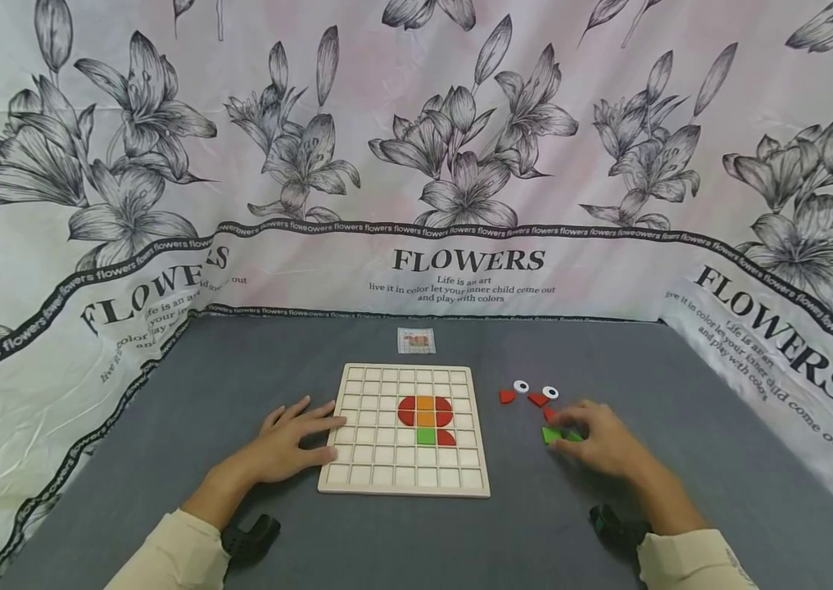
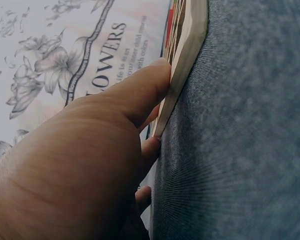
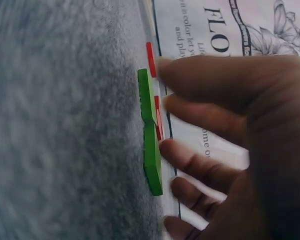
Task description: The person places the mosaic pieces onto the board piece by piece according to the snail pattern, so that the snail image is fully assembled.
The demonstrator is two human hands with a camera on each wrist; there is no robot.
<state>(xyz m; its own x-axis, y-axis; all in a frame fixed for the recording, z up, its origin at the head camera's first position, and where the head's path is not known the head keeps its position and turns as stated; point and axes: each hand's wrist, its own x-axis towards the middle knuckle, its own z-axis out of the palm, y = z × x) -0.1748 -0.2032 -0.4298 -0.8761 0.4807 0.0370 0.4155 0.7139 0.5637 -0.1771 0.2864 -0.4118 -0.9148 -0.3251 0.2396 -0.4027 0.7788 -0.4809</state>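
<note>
A square wooden grid board [image 1: 379, 455] lies flat on the table. On it are orange squares [image 1: 425, 402] flanked by rounded red pieces [image 1: 406, 411], with a green square [image 1: 426, 436] and a red quarter-round [image 1: 445, 438] below. My left hand [image 1: 279, 447] rests at the board's left edge, fingers extended and thumb tip against the rim. To the right of the board, my right hand [image 1: 600, 438] hovers over two green tiles [image 3: 152, 165] lying end to end. Its thumb and fingers are apart, thumb tip close to the nearer tile, and nothing is gripped.
Loose red pieces [image 1: 507, 397] and two white discs with dark centres [image 1: 521, 387] lie beyond the right hand. A small printed card [image 1: 416, 341] sits behind the board. Flower-printed cloth [image 1: 468, 274] closes off the back and sides of the grey table [image 1: 298, 352].
</note>
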